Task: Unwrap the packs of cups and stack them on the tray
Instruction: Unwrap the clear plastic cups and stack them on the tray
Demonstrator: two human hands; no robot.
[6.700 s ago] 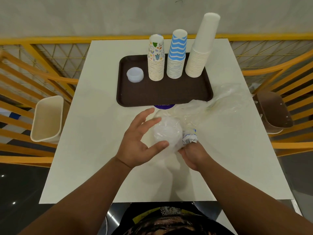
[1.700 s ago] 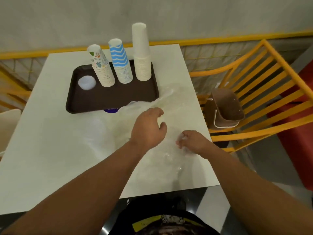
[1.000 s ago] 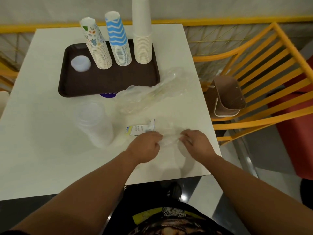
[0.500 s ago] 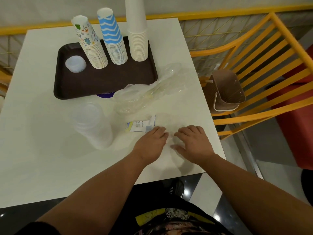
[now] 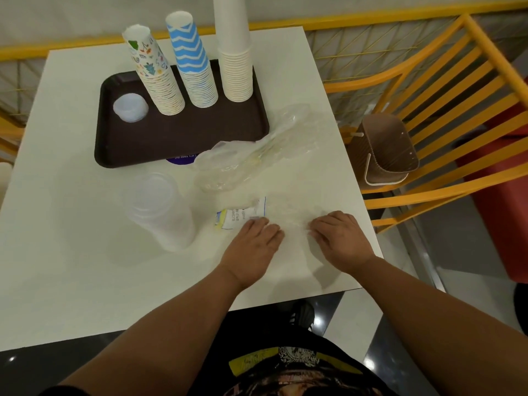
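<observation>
- White table point(image 5: 71, 252): carries every item below.
- Brown tray point(image 5: 183, 135): far left part of the table, long axis left to right. It holds three upright stacks of inverted paper cups in one row: patterned stack point(image 5: 155, 78) on the left, blue zigzag stack point(image 5: 194, 64) in the middle, plain white stack point(image 5: 235, 50) on the right and tallest. One small stack of clear lids point(image 5: 130, 107) lies left of the row.
- Clear plastic cup stack point(image 5: 160, 210): one, unwrapped, standing on the table near the tray's near edge, long axis vertical. 6.7 s ago it was in both hands, wrapped.
- Crumpled wrapper point(image 5: 257, 155): one, beside the tray's near right corner, long axis running far-right to near-left.
- Flat wrapper point(image 5: 288, 215): one, with a printed label point(image 5: 243, 215), at the near right of the table.
- Left hand point(image 5: 254, 247) and right hand point(image 5: 340, 238): fingers extended, pressing the flat wrapper down; nothing gripped. 1.0 s ago both pinched this film.
- Brown bin point(image 5: 385, 150): one, right of the table.
</observation>
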